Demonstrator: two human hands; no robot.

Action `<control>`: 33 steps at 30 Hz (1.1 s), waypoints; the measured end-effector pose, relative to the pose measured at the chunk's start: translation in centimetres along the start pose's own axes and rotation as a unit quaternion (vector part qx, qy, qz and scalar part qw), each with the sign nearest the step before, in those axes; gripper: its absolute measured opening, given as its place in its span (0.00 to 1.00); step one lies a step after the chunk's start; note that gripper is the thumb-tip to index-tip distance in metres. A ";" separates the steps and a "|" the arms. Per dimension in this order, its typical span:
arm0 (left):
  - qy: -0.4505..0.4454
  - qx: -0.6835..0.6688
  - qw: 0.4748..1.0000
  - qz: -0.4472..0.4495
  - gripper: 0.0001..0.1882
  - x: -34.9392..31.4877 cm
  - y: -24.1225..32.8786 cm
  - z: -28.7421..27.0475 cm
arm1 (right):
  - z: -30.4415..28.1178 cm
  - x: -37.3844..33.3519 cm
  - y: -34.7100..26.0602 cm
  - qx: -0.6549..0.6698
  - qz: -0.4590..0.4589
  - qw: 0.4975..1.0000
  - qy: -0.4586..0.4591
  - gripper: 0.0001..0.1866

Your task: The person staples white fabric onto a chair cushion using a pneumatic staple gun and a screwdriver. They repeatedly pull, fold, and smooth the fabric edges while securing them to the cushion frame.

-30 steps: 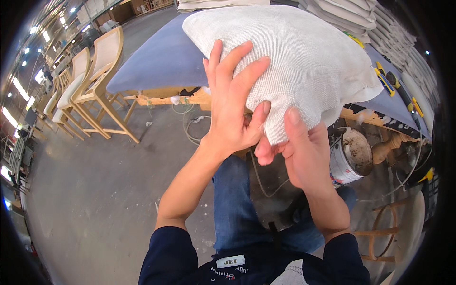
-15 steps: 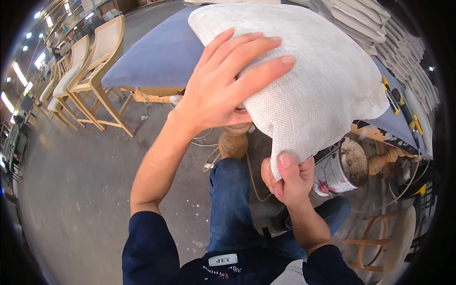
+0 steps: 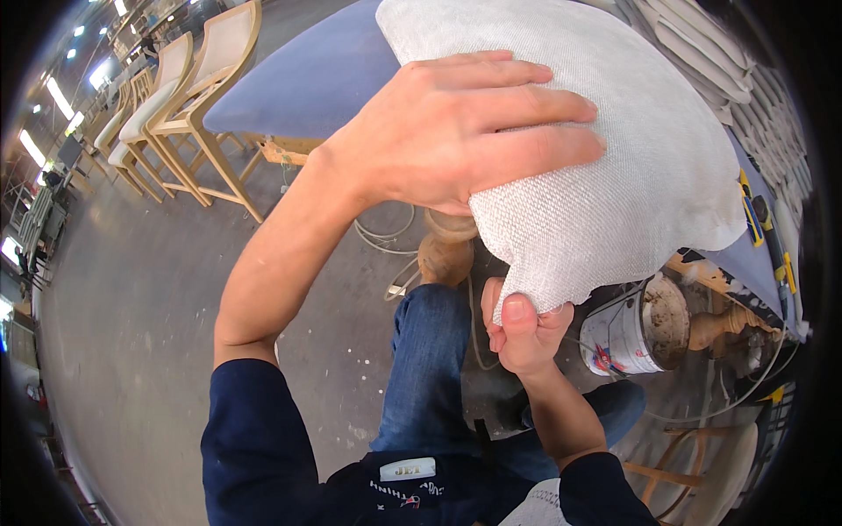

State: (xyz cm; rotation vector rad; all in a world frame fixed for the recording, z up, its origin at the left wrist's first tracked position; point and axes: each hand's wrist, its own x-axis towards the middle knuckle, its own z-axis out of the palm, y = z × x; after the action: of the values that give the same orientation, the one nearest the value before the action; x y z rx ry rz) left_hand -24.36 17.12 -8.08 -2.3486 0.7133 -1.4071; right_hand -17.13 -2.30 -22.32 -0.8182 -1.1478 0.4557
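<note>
A padded seat cushion (image 3: 605,188) covered in light grey-white woven fabric lies over the near edge of a blue-topped padded table. My left hand (image 3: 474,127) rests flat on its near left part, fingers stretched out and pointing right; the thumb is hidden. At the cushion's near edge my right hand (image 3: 526,333) is closed, thumb on top, pinching a protruding corner of the fabric. That corner stands out toward me as a short flap. The cushion's underside does not show.
The blue padded tabletop (image 3: 303,83) reaches out to the far left. Cutters with yellow handles (image 3: 751,210) lie on its right side, beside stacked grey covered pads (image 3: 702,53). Beneath are a dirty white bucket (image 3: 618,333) and loose hose (image 3: 386,232). Wooden chairs (image 3: 197,110) stand at left.
My left hand has slid right across the cushion, its fingers now flatter and closer together. The right hand keeps its pinch on the fabric corner. The whole view has shifted slightly.
</note>
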 end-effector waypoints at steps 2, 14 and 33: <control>-0.005 0.002 1.000 -0.001 0.27 -0.1 0.0 0.0 | -0.2 0.0 0.6 -0.015 -0.014 1.000 -0.005 0.19; 0.001 0.056 0.985 -0.165 0.42 -1.6 1.9 -0.6 | -2.4 4.5 7.1 -0.105 -0.204 0.971 -0.071 0.10; 0.155 -0.156 0.943 -0.249 0.50 -4.1 6.2 3.7 | -3.9 4.3 7.3 -0.136 -0.159 0.976 -0.067 0.19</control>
State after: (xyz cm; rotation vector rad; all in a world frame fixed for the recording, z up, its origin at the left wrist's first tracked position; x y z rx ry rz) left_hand -24.24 14.32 -15.88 -2.7129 0.4564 -2.0424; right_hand -11.36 4.04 -25.89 -0.8281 -1.4596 0.0880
